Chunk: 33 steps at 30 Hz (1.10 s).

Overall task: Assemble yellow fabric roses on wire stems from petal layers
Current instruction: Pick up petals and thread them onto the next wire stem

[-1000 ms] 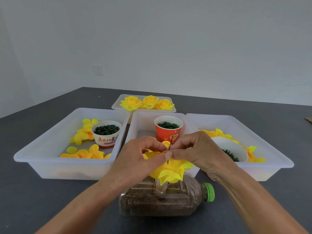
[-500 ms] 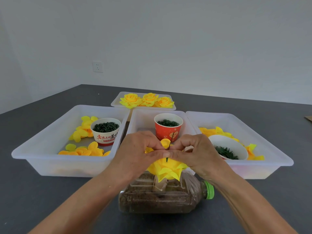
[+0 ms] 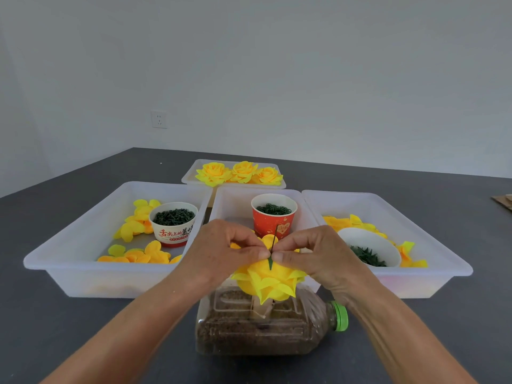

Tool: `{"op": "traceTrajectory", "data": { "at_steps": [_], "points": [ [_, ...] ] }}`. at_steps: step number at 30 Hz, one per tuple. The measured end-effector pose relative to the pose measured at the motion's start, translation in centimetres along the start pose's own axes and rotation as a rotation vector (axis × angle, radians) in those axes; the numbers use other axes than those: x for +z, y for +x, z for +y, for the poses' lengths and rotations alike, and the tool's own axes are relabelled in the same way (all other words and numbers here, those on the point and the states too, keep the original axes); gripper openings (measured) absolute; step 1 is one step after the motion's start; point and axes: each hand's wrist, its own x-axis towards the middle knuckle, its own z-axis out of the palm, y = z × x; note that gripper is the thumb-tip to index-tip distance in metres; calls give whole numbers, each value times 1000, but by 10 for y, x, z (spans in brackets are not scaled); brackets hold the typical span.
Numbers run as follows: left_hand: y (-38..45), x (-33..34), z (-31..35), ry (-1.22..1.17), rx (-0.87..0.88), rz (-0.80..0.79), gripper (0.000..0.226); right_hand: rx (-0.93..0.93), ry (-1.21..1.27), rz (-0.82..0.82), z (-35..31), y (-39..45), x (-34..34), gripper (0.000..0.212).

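Yellow: 3 finished roses (image 3: pixel 240 173), 2 hands (image 3: pixel 270 254) pinching 1 stem (image 3: pixel 273 242).

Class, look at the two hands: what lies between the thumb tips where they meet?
In the head view, the thin green wire stem stands between the left hand and right hand, over the yellow petal layers.

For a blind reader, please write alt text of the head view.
Left hand and right hand pinch a thin green wire stem over a yellow fabric rose, above a lying brown-filled plastic bottle.
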Motion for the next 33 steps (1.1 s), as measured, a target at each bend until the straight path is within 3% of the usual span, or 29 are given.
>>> {"op": "traceTrajectory", "data": {
  "at_steps": [5, 19, 27, 33],
  "points": [
    [2, 0, 0, -34, -31, -31, 11, 43, 123, 83, 7, -1, 4, 8],
    [1, 2, 6, 98, -4, -23, 8, -63, -74, 140, 9, -5, 6, 18],
    [-2, 0, 11, 211, -26, -55, 14, -40, 66, 112, 7, -8, 8, 10],
    [-7, 11, 1, 166, 12, 48, 15, -159, 67, 157, 16, -7, 14, 21]
  ]
}}
